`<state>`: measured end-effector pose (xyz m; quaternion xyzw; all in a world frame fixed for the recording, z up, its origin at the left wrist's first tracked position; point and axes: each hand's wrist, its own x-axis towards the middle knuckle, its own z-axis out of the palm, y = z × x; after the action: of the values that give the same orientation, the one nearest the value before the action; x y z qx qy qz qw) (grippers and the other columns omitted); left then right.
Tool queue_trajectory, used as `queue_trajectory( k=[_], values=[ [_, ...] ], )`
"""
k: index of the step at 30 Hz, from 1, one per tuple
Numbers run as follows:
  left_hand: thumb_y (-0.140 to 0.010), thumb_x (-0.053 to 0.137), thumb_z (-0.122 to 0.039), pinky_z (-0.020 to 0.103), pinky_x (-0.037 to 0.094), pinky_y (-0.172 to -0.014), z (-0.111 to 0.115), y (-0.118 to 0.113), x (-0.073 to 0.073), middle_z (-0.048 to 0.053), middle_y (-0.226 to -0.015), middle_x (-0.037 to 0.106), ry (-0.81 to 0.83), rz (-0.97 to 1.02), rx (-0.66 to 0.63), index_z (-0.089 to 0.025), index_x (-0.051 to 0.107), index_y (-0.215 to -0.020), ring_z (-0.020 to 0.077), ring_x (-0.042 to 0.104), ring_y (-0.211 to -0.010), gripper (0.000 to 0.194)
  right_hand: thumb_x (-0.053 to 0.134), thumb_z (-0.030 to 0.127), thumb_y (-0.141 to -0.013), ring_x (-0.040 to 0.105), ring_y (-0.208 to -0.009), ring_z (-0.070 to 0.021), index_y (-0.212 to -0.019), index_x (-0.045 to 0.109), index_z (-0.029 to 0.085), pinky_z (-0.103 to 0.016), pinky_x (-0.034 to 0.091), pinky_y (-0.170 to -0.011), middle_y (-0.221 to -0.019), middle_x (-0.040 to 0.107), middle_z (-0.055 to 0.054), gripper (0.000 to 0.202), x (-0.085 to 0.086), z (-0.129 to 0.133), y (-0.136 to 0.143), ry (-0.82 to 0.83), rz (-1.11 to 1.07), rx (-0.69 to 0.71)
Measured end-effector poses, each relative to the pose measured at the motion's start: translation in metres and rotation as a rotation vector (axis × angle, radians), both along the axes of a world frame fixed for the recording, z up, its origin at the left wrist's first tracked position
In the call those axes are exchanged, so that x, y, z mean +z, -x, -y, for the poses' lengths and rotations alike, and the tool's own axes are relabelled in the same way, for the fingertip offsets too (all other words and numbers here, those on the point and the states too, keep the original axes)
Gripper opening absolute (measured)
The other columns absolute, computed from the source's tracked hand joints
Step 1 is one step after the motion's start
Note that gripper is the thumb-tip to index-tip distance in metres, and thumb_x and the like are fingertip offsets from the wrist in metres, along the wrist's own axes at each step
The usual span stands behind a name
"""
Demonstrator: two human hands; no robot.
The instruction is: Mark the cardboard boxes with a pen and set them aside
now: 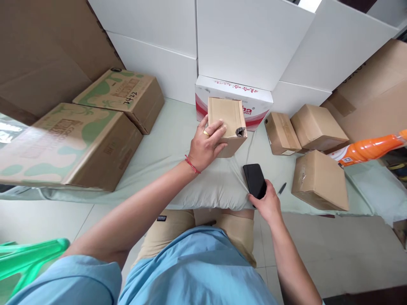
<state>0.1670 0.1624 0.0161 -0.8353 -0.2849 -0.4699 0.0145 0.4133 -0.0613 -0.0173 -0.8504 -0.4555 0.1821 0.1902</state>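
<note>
A small brown cardboard box [226, 111] stands on the pale green cloth in front of me, with a dark torn hole at its front right top corner. My left hand [208, 142] grips its left side, fingers over the top and thumb against the front face. To the right, a black smartphone [254, 180] is tilted at the cloth's front edge, its dark screen facing up. Closed around its lower end is my right hand [267, 201]. Just beyond that hand lies a small dark pointed object [282, 188], too small to name surely.
Two large printed cartons [106, 146] occupy the left. Behind the small box stands a red-and-white carton [233, 91] against white panels [244, 38]. Several brown boxes [321, 180] and an orange bottle [372, 149] are at right. A green plastic stool [34, 258] is lower left.
</note>
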Motion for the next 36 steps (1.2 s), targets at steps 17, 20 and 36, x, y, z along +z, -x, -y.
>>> queue_trajectory(
  k=[17, 20, 36],
  values=[
    [-0.105, 0.063, -0.039, 0.070, 0.035, -0.133, 0.010, -0.002, 0.002, 0.012, -0.155, 0.067, 0.139, 0.012, -0.012, -0.031, 0.064, -0.149, 0.0346, 0.055, -0.153, 0.044, 0.084, 0.046, -0.080, 0.070, -0.121, -0.0325, -0.156, 0.045, 0.020, -0.050, 0.060, -0.103, -0.135, 0.066, -0.017, 0.089, 0.089, -0.039, 0.099, -0.901, 0.047, 0.128],
    [-0.105, 0.061, -0.039, 0.067, 0.036, -0.134, 0.011, -0.003, 0.002, 0.010, -0.154, 0.067, 0.147, 0.022, -0.006, -0.030, 0.067, -0.144, 0.0336, 0.052, -0.156, 0.040, 0.083, 0.044, -0.082, 0.069, -0.122, -0.0317, -0.157, 0.043, 0.020, -0.050, 0.061, -0.104, -0.136, 0.065, -0.017, 0.088, 0.089, -0.041, 0.108, -0.896, 0.036, 0.146],
    [-0.102, 0.070, -0.037, 0.067, 0.036, -0.133, 0.013, 0.007, 0.002, 0.016, -0.151, 0.067, 0.088, 0.045, -0.078, -0.023, 0.068, -0.140, 0.0354, 0.055, -0.152, 0.040, 0.085, 0.055, -0.077, 0.074, -0.112, -0.0322, -0.153, 0.047, 0.017, -0.046, 0.063, -0.094, -0.132, 0.070, -0.018, 0.094, 0.086, -0.026, 0.099, -0.820, -0.032, 0.061]
  ],
)
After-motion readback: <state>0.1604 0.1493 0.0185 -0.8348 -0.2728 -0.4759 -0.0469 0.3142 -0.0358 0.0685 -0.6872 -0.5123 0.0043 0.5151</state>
